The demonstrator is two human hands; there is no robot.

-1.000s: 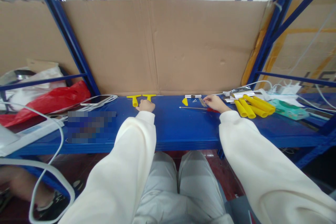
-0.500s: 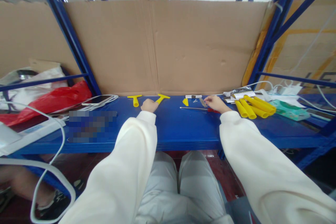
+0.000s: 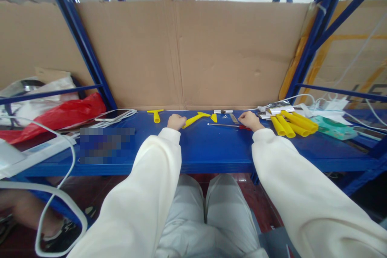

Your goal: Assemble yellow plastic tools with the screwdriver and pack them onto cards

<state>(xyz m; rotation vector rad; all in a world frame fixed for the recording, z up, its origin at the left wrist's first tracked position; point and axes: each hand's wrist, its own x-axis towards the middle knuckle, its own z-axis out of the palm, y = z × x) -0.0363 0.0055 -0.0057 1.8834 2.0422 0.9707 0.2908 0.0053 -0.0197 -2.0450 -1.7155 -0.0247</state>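
My left hand (image 3: 176, 121) is closed at the lower end of a yellow T-shaped scraper handle (image 3: 195, 119), which lies slanted with its crosspiece to the right. A second T-shaped handle (image 3: 156, 116) stands to the left of that hand. My right hand (image 3: 250, 120) has its fingers curled together above the red grip of a screwdriver (image 3: 223, 125); what they pinch, if anything, is hidden. Beside these fingers are a flat metal blade (image 3: 234, 119), some tiny screws (image 3: 224, 116) and a small yellow wedge-shaped piece (image 3: 214, 118).
Several yellow tubes (image 3: 292, 124) lie right of my right hand, near a green packet (image 3: 334, 127) and white cables. A black-and-white strip (image 3: 223, 111) rests by the cardboard wall (image 3: 181, 56). A phone-like device (image 3: 106, 116) and red bag (image 3: 69, 115) are at left.
The T-shaped handle at my left hand has tipped over to the right, and that hand has shifted slightly. My right hand has moved slightly right, its fingers drawn in from the blade.
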